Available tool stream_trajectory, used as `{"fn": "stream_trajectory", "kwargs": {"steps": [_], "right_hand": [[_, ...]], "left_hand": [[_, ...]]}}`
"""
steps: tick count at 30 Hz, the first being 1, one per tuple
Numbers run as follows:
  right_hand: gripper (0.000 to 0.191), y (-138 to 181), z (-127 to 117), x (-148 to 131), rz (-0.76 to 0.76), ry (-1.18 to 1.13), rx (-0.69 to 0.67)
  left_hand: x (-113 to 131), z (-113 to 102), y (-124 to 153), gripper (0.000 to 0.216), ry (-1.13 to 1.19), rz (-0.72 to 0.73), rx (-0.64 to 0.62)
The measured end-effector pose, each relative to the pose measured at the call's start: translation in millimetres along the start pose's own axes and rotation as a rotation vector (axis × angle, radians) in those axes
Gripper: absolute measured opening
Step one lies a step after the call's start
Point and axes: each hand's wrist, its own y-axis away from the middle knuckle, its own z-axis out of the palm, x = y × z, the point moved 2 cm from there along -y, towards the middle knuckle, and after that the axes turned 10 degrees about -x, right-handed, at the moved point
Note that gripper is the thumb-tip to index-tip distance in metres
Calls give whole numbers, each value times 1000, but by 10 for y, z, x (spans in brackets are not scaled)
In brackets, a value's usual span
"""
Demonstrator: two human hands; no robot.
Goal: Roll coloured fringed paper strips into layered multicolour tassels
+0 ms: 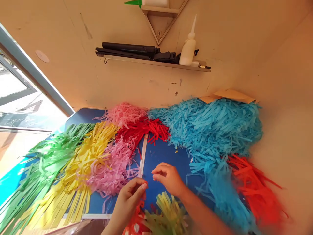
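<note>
My left hand [130,195] is low in the middle, fingers pinched together on a red paper strip [139,207] that hangs down below it. My right hand [168,178] hovers just to its right over the blue table [161,156], fingers curled in a pinch; what they hold is too small to make out. Below both hands lies a bundle of yellow-green fringed paper [168,213]. Pink fringe [114,168] lies just left of my left hand.
Heaps of cut paper fringe cover the table: green [46,163] and yellow [80,166] at left, red [144,129] and light pink [124,112] at the back, a big blue heap [215,127] and orange-red [254,186] at right. A wall shelf holds a glue bottle [188,49].
</note>
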Motion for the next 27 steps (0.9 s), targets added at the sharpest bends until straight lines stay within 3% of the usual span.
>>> {"fn": "stream_trajectory", "kwargs": {"steps": [3,9,15,22,27], "right_hand": [[11,357,-18,8,-110,-449,72],[15,722,-19,147,-18,-622,323],[9,866,-110,178,8,-502,360],[6,967,-141,87,-55,-191,346],[10,1026,-168,50,-122,-50,285]], "left_hand": [[6,196,-75,38,-127,33,-47],[60,505,-135,27,-347,139,-50],[95,595,-110,25,-490,177,-82],[173,644,-123,21,-750,300,-225],[174,674,-136,15,-732,271,-277]]}}
